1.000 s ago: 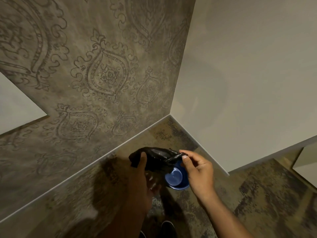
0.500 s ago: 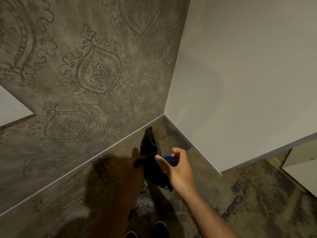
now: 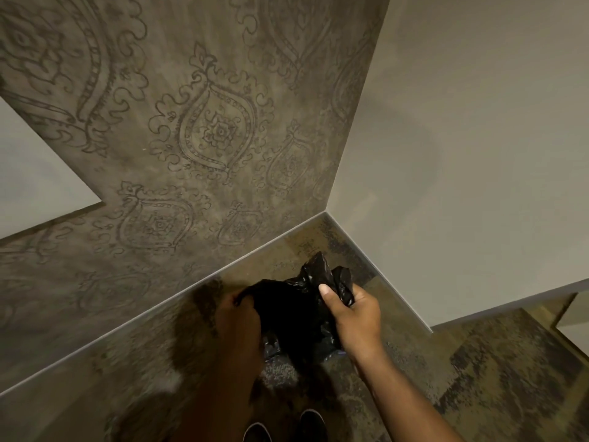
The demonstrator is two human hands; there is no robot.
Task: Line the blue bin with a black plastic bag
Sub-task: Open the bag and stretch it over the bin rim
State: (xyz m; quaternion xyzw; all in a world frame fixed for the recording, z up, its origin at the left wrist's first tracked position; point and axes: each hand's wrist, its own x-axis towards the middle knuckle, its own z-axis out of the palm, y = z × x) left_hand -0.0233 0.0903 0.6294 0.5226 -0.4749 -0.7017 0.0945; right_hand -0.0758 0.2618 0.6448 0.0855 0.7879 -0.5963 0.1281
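Observation:
A crumpled black plastic bag (image 3: 298, 309) is stretched between both of my hands above the floor near the room's corner. My left hand (image 3: 237, 323), in shadow, grips the bag's left edge. My right hand (image 3: 352, 311) is closed on the bag's right side, thumb on top, with a bunched part sticking up past the fingers. The blue bin is almost wholly hidden under the bag; only a sliver of blue (image 3: 338, 353) shows beside my right wrist.
Patterned wallpaper (image 3: 220, 132) covers the wall ahead and a plain wall (image 3: 462, 138) stands to the right, meeting in a corner. The floor (image 3: 497, 371) is mottled carpet. My shoes (image 3: 287, 429) show at the bottom edge.
The bag, held as a narrow upright strip half a second ago, is now pulled wide between both hands and covers the blue bin, which showed clearly one second ago.

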